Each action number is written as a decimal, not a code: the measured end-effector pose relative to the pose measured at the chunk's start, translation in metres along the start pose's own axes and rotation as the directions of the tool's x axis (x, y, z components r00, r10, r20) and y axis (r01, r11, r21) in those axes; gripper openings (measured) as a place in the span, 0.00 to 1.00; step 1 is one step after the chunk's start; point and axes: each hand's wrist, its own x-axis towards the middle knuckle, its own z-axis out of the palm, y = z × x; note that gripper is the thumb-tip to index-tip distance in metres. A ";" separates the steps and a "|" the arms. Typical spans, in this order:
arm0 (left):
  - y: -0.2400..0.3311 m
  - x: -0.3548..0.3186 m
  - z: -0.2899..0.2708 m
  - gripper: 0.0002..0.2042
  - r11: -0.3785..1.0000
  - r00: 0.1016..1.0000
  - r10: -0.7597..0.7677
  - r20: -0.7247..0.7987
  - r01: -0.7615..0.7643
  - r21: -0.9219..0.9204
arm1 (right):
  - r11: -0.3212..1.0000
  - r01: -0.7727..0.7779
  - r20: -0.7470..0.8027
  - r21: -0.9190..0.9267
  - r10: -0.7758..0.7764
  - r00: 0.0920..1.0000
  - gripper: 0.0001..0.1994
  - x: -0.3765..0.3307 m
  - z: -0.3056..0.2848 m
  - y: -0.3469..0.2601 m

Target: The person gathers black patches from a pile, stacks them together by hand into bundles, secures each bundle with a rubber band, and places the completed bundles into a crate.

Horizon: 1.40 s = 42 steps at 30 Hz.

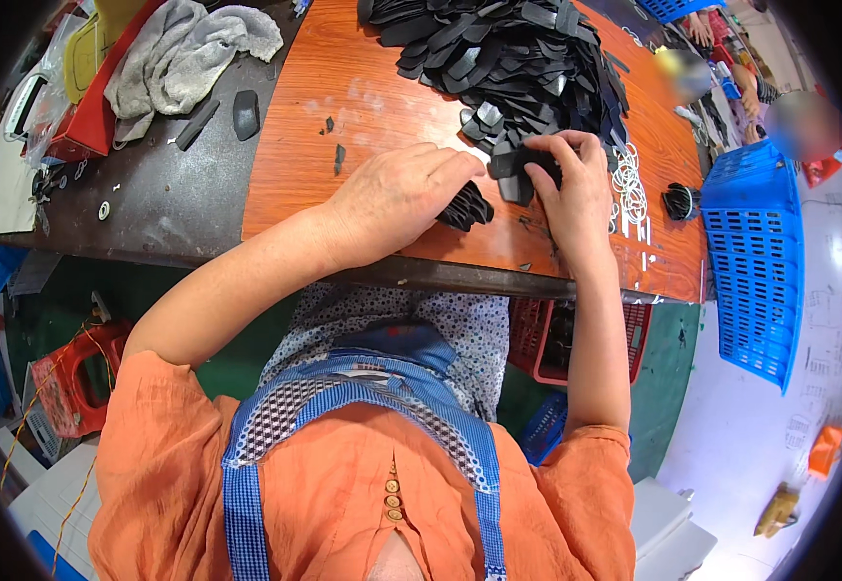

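Note:
My left hand (394, 198) is closed around a small stack of flat black pieces (467, 209), whose edges fan out below the fingers at the table's near side. Just to its right, my right hand (578, 184) pinches one or more similar black pieces (511, 174) between thumb and fingers. How many it holds is hidden. Beyond both hands lies a large heap of flat black pieces (537, 73), oblong with rounded ends, spread over the wood-patterned tabletop (290, 165). Their material and exact kind cannot be made out.
White rubber bands (631, 184) lie right of my right hand. Past them is a banded black bundle (678, 201) near a blue plastic crate (752, 261). A grey towel (183, 58) and a red bin (87, 121) are at the left. Another person's hand (700, 29) shows far right.

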 end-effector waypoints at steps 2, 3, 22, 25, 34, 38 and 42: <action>-0.002 -0.001 -0.002 0.20 0.999 0.998 -0.038 0.048 0.039 -0.016 | 0.999 0.032 -0.021 0.000 -0.032 0.999 0.12 -0.004 0.000 0.003; -0.003 -0.001 -0.005 0.19 0.997 0.992 -0.075 0.097 0.078 -0.027 | 0.961 -0.197 0.028 0.193 0.195 0.980 0.10 -0.006 -0.002 0.003; -0.002 0.062 -0.008 0.14 0.993 0.850 0.026 0.526 -0.081 0.082 | 0.932 -0.337 0.239 0.131 0.300 0.924 0.13 -0.031 0.003 -0.044; -0.012 0.069 -0.007 0.17 0.993 0.831 0.091 0.549 -0.118 0.014 | 0.932 -0.326 0.181 0.156 0.298 0.937 0.13 -0.039 0.009 -0.044; -0.023 0.083 -0.013 0.17 0.992 0.588 -0.073 0.806 0.123 -0.001 | 0.818 -0.299 -0.031 0.490 0.360 0.933 0.08 -0.042 -0.008 0.008; -0.021 0.064 -0.024 0.18 0.997 0.706 -0.018 0.708 0.068 -0.043 | 0.951 -0.167 -0.088 0.261 0.196 0.977 0.11 -0.018 -0.012 0.031; -0.010 0.052 -0.031 0.20 1.000 0.744 -0.006 0.668 0.007 0.000 | 0.996 0.038 -0.116 0.079 -0.029 0.993 0.11 0.001 0.001 0.031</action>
